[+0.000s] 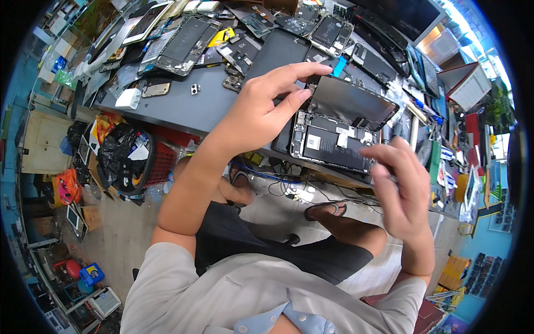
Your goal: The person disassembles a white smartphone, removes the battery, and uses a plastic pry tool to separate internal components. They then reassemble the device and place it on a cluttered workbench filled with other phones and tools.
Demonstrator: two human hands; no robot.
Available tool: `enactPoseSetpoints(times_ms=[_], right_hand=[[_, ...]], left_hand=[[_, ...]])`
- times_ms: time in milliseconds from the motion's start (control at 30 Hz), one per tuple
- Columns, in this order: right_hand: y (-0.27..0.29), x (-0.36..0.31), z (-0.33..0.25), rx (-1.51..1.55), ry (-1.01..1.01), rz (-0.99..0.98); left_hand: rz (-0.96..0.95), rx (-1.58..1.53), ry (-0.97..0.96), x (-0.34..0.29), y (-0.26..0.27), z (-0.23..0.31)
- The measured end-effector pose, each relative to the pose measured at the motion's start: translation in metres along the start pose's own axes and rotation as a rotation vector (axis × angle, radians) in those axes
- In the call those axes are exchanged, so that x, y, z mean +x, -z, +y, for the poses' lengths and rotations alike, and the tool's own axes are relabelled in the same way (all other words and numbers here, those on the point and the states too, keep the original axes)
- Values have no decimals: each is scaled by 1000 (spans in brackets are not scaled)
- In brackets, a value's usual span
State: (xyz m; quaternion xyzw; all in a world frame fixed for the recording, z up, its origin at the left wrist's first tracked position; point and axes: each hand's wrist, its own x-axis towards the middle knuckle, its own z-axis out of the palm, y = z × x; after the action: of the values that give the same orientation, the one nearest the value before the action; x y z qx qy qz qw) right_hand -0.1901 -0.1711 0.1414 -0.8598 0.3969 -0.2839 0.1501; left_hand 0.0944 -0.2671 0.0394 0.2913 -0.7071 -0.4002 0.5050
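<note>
An opened smartphone (328, 146) lies at the table's near edge, its black battery, circuit board and a white label exposed. Its screen panel (353, 103) is tilted up along the far side, the metallic back facing me. My left hand (264, 106) pinches the left end of that panel between thumb and forefinger. Over the phone's right end is my right hand (403, 186), fingers bent toward the thumb near the battery. Whatever those fingers hold, if anything, is too small or hidden to make out.
Disassembled phones (186, 44) and loose parts crowd the table (167, 114). A monitor (403, 19) stands at the far right, with tools (417, 111) and a desk calendar (470, 86) nearby. Left of the table is a red basket (161, 161) of bags. Cables hang below the edge.
</note>
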Motion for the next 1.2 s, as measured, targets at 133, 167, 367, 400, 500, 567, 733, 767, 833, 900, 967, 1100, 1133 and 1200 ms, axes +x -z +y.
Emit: enactPoseSetpoints(times_ms=[133, 167, 367, 400, 500, 567, 733, 767, 833, 900, 967, 1100, 1133, 1200], right_hand=[[25, -22, 3, 125, -179, 80], [29, -28, 4, 116, -222, 98], [35, -46, 25, 213, -216, 61], [31, -47, 25, 242, -199, 73], [11, -51, 17, 323, -109, 146], [-5, -54, 5, 326, -74, 196], [-61, -46, -21, 138, 42, 382], [-74, -42, -25, 119, 49, 429], [-100, -32, -30, 32, 104, 550], [-119, -23, -32, -87, 132, 617], [-131, -14, -28, -174, 142, 647], [-145, 1, -15, -285, 115, 680], [-148, 4, -12, -278, 96, 670], [-152, 7, -6, -288, 76, 640]], left_hand=[[-82, -12, 55, -5, 6, 5], [-88, 4, 44, -5, 7, 5], [-143, -25, 73, -3, 9, 6], [-137, -25, 70, -3, 8, 6], [-144, -26, 84, -4, 8, 6], [-149, -42, 60, -5, 7, 4], [-149, 29, -65, -5, 7, -1], [-149, 6, -35, -6, 6, -2], [-147, -45, -10, -4, 5, -3], [-148, -66, 17, -3, 5, -3], [-140, -64, 82, -4, 5, -2], [-169, -96, 44, -6, 7, 1], [-175, -95, 60, -7, 8, 1], [-179, -97, 87, -9, 7, -1]])
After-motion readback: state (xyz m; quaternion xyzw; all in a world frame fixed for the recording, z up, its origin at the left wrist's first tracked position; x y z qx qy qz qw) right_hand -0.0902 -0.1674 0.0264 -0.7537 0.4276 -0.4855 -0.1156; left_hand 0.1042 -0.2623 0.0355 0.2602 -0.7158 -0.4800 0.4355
